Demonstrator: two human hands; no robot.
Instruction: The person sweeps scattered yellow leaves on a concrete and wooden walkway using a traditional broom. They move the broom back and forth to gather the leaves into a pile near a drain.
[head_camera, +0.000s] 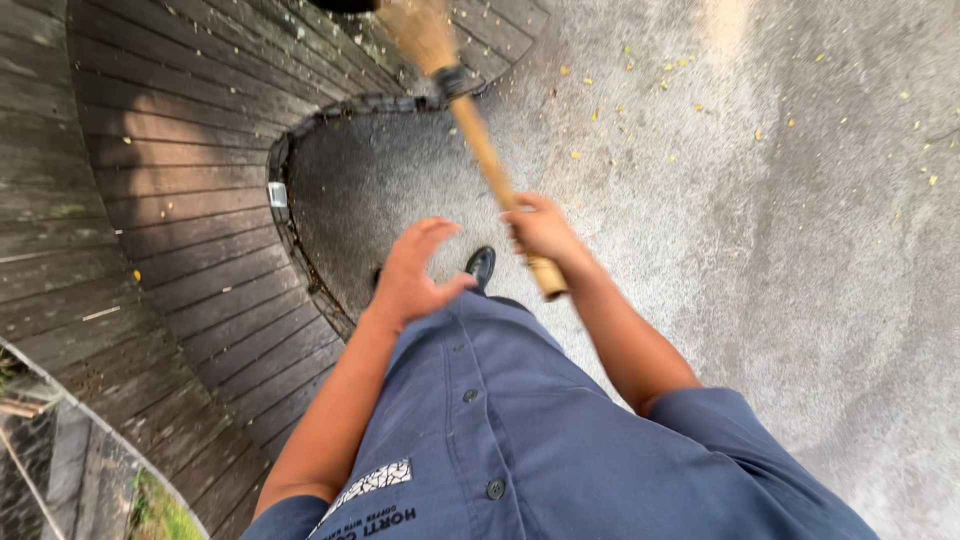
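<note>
My right hand is closed around the wooden handle of a broom, near the handle's lower end. The broom slants up and away to straw bristles at the top of the view, bound with a dark band. My left hand is beside it, empty, fingers spread and curled, a short gap from the handle. Below both hands is my blue button-up shirt. A black shoe tip shows between my hands.
Grey speckled pavement lies ahead and to the right, dotted with small yellow leaves. A curved wooden deck of dark planks runs along the left, its edge meeting the pavement. Plants and soil show at bottom left.
</note>
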